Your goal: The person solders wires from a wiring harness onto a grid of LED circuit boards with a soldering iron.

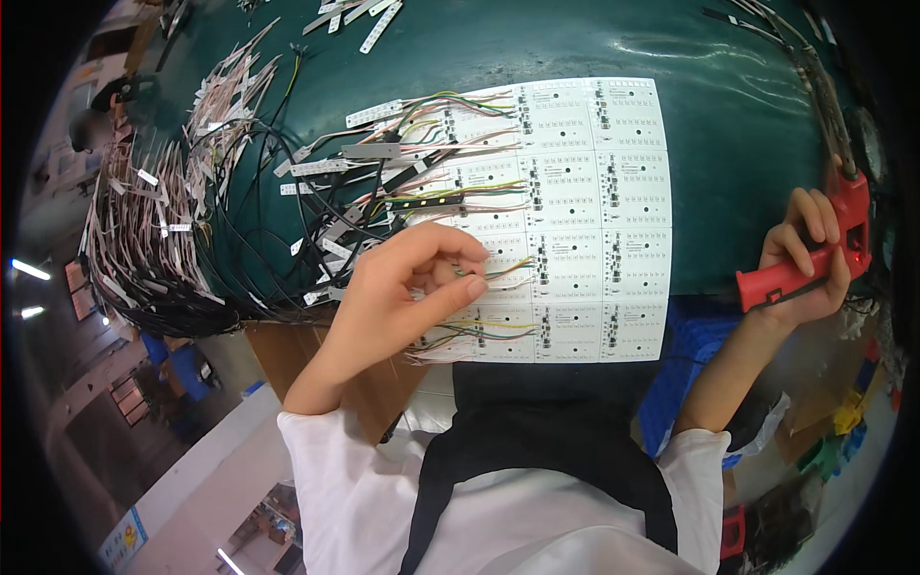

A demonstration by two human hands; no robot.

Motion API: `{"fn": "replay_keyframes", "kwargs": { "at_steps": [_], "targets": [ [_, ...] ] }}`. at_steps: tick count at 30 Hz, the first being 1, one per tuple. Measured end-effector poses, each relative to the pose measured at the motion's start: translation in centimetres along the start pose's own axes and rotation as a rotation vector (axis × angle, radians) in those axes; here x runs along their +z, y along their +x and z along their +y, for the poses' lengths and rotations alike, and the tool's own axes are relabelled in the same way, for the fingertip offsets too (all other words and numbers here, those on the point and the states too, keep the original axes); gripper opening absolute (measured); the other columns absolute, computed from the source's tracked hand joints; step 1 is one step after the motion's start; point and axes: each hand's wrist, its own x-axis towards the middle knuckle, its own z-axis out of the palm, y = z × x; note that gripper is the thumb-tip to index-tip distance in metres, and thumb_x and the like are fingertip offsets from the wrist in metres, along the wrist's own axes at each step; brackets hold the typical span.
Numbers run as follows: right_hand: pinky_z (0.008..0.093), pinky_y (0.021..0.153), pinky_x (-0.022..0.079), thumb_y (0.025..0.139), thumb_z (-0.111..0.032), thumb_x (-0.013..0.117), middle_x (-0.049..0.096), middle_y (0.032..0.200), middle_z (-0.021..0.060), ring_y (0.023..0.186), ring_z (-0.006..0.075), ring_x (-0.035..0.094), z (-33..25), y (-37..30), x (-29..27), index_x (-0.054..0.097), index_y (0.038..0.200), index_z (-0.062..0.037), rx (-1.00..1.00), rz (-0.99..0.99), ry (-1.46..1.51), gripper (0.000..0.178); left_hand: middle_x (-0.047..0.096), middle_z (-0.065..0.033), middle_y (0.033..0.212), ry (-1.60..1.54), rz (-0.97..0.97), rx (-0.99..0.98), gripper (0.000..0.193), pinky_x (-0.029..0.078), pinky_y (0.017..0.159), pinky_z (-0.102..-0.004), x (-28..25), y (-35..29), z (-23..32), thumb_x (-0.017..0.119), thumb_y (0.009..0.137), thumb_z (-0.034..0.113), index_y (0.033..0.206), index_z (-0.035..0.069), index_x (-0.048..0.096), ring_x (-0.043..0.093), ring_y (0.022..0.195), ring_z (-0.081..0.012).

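Observation:
A white panel of LED circuit boards [632,211] lies on the green table in front of me, printed in a grid with small black parts and round holes. Thin coloured wires [510,270] run from the panel's lower middle into my left hand [407,283]; its thumb and curled fingers close round them, hiding their ends. Off to the right, past the panel's edge, my right hand [810,259] grips a red soldering gun [851,216] by its handle. More coloured wires [489,187] fan leftward from the upper rows to small light strips [374,113].
Big bundles of wired strips [144,240] cover the table's left side, with looped black cables [273,182] beside them. Loose strips [381,27] lie at the far edge. A dark cable [824,96] hangs at the right. Below the table stands a blue crate [676,383].

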Motion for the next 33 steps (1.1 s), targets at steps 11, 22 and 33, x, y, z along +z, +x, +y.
{"fn": "replay_keyframes", "kwargs": {
  "at_steps": [11,22,33],
  "targets": [
    [0.0197,0.059,0.047,0.077,0.001,0.057,0.044,0.089,0.0050,0.086,0.0144,0.041,0.0,-0.1,-0.4,0.007,0.147,0.0012,0.015,-0.060,-0.013,0.086,0.060,-0.0065,0.095,0.234,-0.017,0.234,0.025,0.051,0.074,-0.0274,-1.5,-1.3,-0.6,0.067,0.076,-0.004,0.100,0.003,0.063,0.061,0.083,-0.0168],
    [0.0192,0.059,0.045,0.077,0.002,0.057,0.042,0.088,0.0046,0.085,0.0136,0.040,0.4,-0.1,0.4,0.011,0.147,0.0009,-0.009,-0.030,-0.010,0.084,0.060,-0.0071,0.090,0.864,0.000,0.630,0.019,0.049,0.071,-0.0350,-1.1,-1.2,0.8,0.068,0.072,0.002,0.090,0.005,0.064,0.058,0.082,-0.0254],
    [0.0193,0.058,0.044,0.077,0.002,0.057,0.044,0.085,0.0003,0.082,0.0104,0.043,0.9,-0.8,0.9,0.025,0.145,-0.0017,-0.209,-0.042,0.207,0.075,0.061,-0.0095,0.085,0.764,0.020,0.836,0.011,0.048,0.067,-0.0301,-0.7,13.2,8.3,0.064,0.082,0.008,0.092,0.004,0.066,0.062,0.076,-0.0215]
  ]
}}
